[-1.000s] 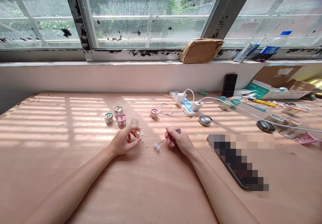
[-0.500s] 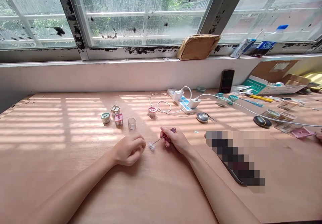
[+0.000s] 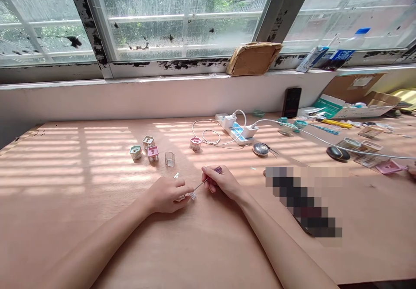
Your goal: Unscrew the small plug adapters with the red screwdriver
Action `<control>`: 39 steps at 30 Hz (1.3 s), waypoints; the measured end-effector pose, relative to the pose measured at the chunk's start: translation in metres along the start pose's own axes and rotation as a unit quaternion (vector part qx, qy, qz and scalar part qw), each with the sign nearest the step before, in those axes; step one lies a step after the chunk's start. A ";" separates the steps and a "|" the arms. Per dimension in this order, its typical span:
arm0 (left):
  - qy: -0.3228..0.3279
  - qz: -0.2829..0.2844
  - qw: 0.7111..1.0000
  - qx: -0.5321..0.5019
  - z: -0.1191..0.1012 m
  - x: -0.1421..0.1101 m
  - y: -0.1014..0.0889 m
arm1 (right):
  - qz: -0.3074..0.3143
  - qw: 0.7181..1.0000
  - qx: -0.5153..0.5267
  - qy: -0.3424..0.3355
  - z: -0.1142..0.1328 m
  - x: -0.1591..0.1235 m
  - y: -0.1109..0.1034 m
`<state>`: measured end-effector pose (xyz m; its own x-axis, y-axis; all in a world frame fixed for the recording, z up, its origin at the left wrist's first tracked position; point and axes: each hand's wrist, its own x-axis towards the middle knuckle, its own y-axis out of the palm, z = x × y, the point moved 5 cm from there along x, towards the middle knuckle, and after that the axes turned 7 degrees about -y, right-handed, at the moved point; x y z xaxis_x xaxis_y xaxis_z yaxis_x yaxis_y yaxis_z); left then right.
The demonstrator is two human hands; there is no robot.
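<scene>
My right hand point(image 3: 221, 182) is shut on a purple-handled small screwdriver point(image 3: 218, 170), whose thin metal shaft slants down-left to a small clear square piece point(image 3: 192, 196) at its tip. That tip lies just beyond the fingertips of my left hand point(image 3: 167, 195). The left fingers are curled, with a pale sliver point(image 3: 181, 198) showing under them; what they hold is hard to tell. A clear hexagonal shell point(image 3: 169, 159) stands on the wooden table point(image 3: 97, 237), above my left hand, and a tiny pale piece point(image 3: 176, 175) lies near it.
Several small hexagonal boxes, one pink-topped point(image 3: 152, 154), stand at left. Further back are a power strip point(image 3: 235, 134) with white cables, a phone point(image 3: 291, 102), a computer mouse point(image 3: 336, 153) and an open cardboard box point(image 3: 354, 102). A pixelated patch point(image 3: 303, 202) covers the table at right.
My left hand has moved right, closer to the screwdriver tip. My right hand has shifted slightly left. A tiny pale piece now shows on the table near the clear shell.
</scene>
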<state>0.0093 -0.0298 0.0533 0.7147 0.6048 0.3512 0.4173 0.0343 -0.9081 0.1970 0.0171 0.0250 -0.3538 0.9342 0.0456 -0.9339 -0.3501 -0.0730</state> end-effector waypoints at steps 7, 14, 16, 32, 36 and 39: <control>-0.002 -0.004 1.000 0.019 0.000 0.000 0.003 | 0.012 1.000 -0.015 -0.004 0.005 -0.002 0.004; 0.009 -0.007 1.000 0.012 0.000 -0.001 0.002 | 0.010 1.000 -0.012 -0.002 0.010 -0.003 0.007; 0.002 -0.006 1.000 -0.012 0.002 -0.001 0.002 | -0.006 1.000 0.007 -0.005 0.008 -0.002 0.005; -0.264 -0.146 0.890 -0.341 0.045 -0.006 -0.005 | -0.091 0.951 -0.237 -0.174 0.012 0.001 -0.006; -0.283 -0.162 0.832 -0.450 0.046 -0.004 -0.003 | -0.042 0.930 -0.314 -0.186 0.010 0.003 -0.002; -0.285 -0.146 0.787 -0.527 0.037 -0.001 0.000 | -0.058 0.917 -0.321 -0.229 0.020 -0.001 0.000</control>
<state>-0.0118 -0.0011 0.0443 0.2589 0.9628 0.0773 0.9658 -0.2590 -0.0097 0.1957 0.0150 0.0444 -0.3754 0.7852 0.4925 -0.7959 -0.0008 -0.6054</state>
